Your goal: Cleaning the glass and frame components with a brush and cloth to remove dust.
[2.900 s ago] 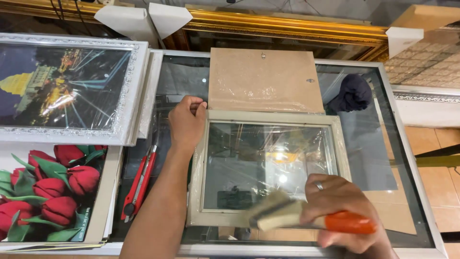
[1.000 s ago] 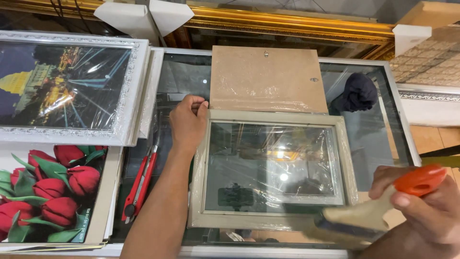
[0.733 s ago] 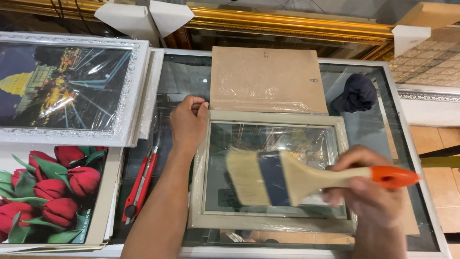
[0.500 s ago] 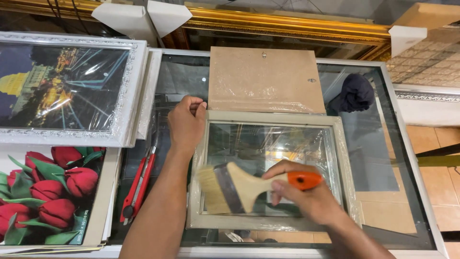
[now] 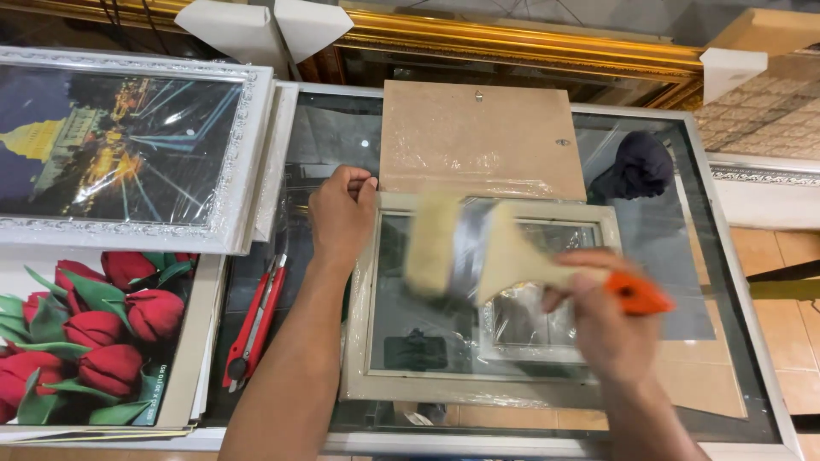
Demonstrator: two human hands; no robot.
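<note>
A small cream picture frame (image 5: 367, 384) with glass lies on a glass-topped table (image 5: 735, 256). My left hand (image 5: 342, 213) rests on the frame's upper left corner, pressing it down. My right hand (image 5: 602, 320) grips a wide paintbrush (image 5: 478, 248) with a wooden handle and an orange tip. The brush is blurred, its pale bristles over the upper left part of the glass. A brown backing board (image 5: 478, 141) wrapped in plastic lies just beyond the frame.
A red utility knife (image 5: 254, 320) lies left of the frame. Further left are a silver-framed night city picture (image 5: 128, 145) and a red tulip picture (image 5: 85, 333). A dark cloth (image 5: 641, 166) sits at the right. A gold frame (image 5: 512, 38) runs along the back.
My right hand has swept the brush from off the frame's lower right onto the glass, over to its lower left, then up toward the top. My left hand has stayed on the corner.
</note>
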